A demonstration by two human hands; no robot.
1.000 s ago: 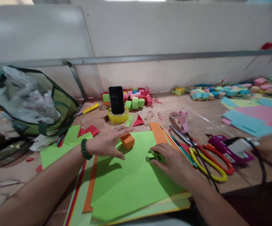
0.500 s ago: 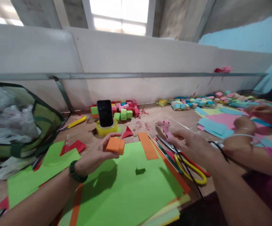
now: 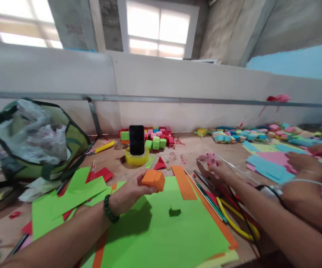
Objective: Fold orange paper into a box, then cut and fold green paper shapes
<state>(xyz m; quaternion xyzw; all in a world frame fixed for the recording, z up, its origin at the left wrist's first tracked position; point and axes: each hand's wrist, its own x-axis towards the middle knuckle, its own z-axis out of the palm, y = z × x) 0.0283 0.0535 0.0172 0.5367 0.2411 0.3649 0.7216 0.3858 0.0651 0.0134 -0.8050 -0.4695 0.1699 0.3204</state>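
Note:
My left hand (image 3: 131, 191), with a dark green bead bracelet at the wrist, is closed on a small orange paper box (image 3: 153, 179) and holds it above the green sheets. At the right, my right hand (image 3: 222, 170) has its fingers closed on the pink hot glue gun (image 3: 210, 159), whose handle they partly cover. A small folded green paper piece (image 3: 175, 211) rests on the stack of green paper (image 3: 161, 238) between my arms. An orange paper strip (image 3: 183, 182) lies on the far right part of that stack.
Yellow-handled scissors (image 3: 240, 223) and pencils (image 3: 205, 195) lie beside the stack, under my right forearm. A phone (image 3: 136, 139) stands in a yellow tape roll (image 3: 137, 158) before colored paper cubes (image 3: 156, 143). A bag (image 3: 74, 145) stands left; another person's hands (image 3: 304, 165) are right.
My left hand has taken hold of the orange box and lifted it. My right hand has let go of the green piece, moved right and grasped the glue gun. The view has tilted up.

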